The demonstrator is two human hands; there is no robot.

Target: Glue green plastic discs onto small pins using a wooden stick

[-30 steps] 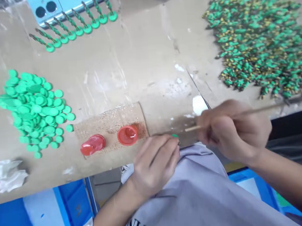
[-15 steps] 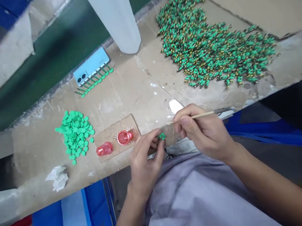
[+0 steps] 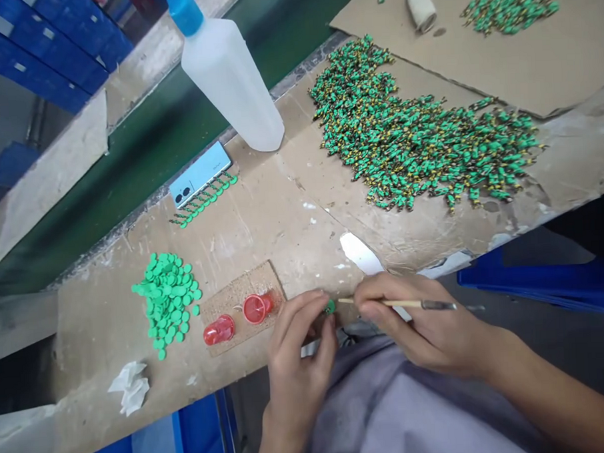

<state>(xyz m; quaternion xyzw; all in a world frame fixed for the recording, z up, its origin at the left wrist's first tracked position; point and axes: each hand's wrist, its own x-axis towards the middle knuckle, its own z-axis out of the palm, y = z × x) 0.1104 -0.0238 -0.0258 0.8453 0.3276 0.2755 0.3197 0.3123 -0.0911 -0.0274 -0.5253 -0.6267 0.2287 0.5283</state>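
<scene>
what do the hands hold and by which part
Left hand: a small green part, pinched in the fingertips. Right hand: a thin wooden stick, gripped near its tip.

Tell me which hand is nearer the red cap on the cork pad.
Left. The left hand sits just beside the red cap, apart from it; the right hand lies farther off, beyond the left hand.

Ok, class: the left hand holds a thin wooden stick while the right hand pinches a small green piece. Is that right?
Not quite: the hands are swapped. The head view shows the right hand holding the thin wooden stick, while the left hand pinches the small green piece.
</scene>
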